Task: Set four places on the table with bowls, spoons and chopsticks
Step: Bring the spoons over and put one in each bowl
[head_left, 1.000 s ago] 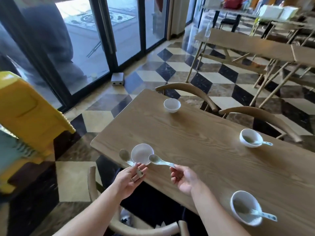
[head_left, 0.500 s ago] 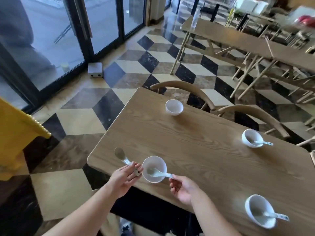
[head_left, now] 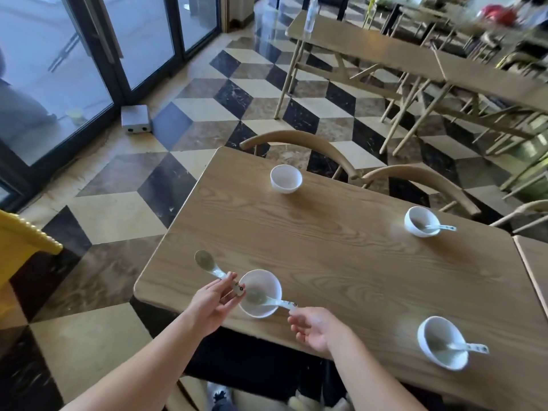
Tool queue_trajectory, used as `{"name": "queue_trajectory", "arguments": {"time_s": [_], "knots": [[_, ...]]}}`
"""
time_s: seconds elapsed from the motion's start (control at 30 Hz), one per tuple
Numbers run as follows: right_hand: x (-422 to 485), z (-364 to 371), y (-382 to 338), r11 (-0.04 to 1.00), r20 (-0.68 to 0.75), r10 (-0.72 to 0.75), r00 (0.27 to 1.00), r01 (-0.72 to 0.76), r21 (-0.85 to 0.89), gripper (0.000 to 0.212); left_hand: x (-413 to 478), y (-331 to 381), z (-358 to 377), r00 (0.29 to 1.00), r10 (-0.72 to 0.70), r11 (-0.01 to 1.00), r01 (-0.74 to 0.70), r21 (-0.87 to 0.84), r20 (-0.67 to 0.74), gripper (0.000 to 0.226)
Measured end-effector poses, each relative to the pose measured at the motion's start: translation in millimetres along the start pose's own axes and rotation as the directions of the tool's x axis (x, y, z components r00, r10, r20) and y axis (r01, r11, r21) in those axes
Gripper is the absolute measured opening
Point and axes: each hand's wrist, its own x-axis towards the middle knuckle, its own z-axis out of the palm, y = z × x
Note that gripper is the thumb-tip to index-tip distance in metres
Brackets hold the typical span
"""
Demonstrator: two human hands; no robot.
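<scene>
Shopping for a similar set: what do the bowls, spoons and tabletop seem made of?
Bowls: likely glazed white ceramic, smooth, slight sheen. Spoons: probably the same, white with small painted marks on the handles. Tabletop: wood or veneer, matte, clear grain.

- Four white bowls on the desk (head_left: 326, 247): far-left bowl (head_left: 286, 178), far-right bowl (head_left: 421, 221), near-left bowl (head_left: 260, 293), near-right bowl (head_left: 443, 342).
- Four spoons: three bowls hold one spoon each (head_left: 272, 301) (head_left: 436, 229) (head_left: 462, 347); the fourth spoon (head_left: 207, 264) sits pinched in the left hand (head_left: 212, 304).
</scene>
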Motion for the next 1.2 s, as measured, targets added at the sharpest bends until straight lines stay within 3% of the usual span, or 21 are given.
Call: {"name": "queue_trajectory", "arguments": {"time_s": [0.13,0.23,0.33,0.4,0.47,0.63,0.73,0.8,0.83,0.9,0.97,1.03,1.1,1.2], "knots": [[-3.4,-10.3,-3.6,0.989,-0.169,-0.086,0.982,0.064,-0.135,0.008,2.5,1.6,14.9,1.000,-0.021,0.996,0.022,0.085,-0.003,0.016],[-6.9,-16.3,-18.6,0.976,-0.282,-0.217,0.935,0.207,-0.065,0.011,0.3,-0.2,32.1,0.997,-0.057,0.975,0.044,0.220,0.050,0.015],[-20.5,-9.1,-36.0,0.945,-0.128,-0.318,0.939,0.325,0.041,0.004,-1.7,-6.5,58.1,0.986,-0.106,0.968,0.074,0.242,0.125,0.022],[-30.2,1.2,-45.2,0.934,0.031,-0.355,0.934,0.352,0.065,0.012,-3.3,-12.3,77.5,0.976,-0.136,0.961,0.089,0.261,0.169,0.028],[-35.2,12.5,-52.0,0.922,0.097,-0.384,0.918,0.376,0.088,0.012,-4.4,-18.1,94.2,0.962,-0.167,0.946,0.095,0.308,0.214,0.025],[-31.0,19.9,-64.5,0.877,-0.027,-0.417,0.908,0.410,0.251,0.008,5.4,-21.8,119.8,0.942,-0.216,0.930,0.117,0.349,0.259,0.027],[-23.8,12.9,-77.6,0.859,-0.042,-0.385,0.922,0.375,0.350,0.007,19.4,-14.8,129.4,0.960,-0.163,0.881,0.038,0.472,0.226,0.037],[-16.2,8.7,-90.7,0.846,-0.055,-0.360,0.931,0.351,0.402,0.007,33.4,-3.9,132.1,0.971,-0.056,0.749,-0.112,0.653,0.232,0.043],[-11.9,7.0,-98.8,0.838,-0.059,-0.350,0.935,0.341,0.426,0.006,41.3,3.4,132.8,0.965,0.005,0.629,-0.206,0.750,0.260,0.046],[-3.5,4.5,-117.3,0.827,-0.066,-0.330,0.942,0.322,0.461,0.005,63.1,20.2,129.6,0.927,0.171,0.250,-0.368,0.896,0.333,0.053],[5.6,2.4,-138.9,0.834,-0.078,-0.301,0.951,0.302,0.461,0.003,91.9,36.9,123.1,0.846,0.331,-0.138,-0.394,0.909,0.417,0.057],[14.2,1.1,-161.9,0.851,-0.095,-0.280,0.955,0.293,0.436,0.002,121.2,51.4,113.4,0.781,0.388,-0.379,-0.348,0.857,0.489,0.066],[23.2,0.6,-185.6,0.858,-0.095,-0.284,0.954,0.297,0.419,0.002,151.4,64.0,102.2,0.793,0.381,-0.548,-0.220,0.807,0.475,0.082],[33.8,-3.5,-221.3,0.856,-0.108,-0.298,0.948,0.316,0.410,0.005,182.2,72.5,93.1,0.853,0.371,-0.601,-0.081,0.795,0.367,0.091]]}}
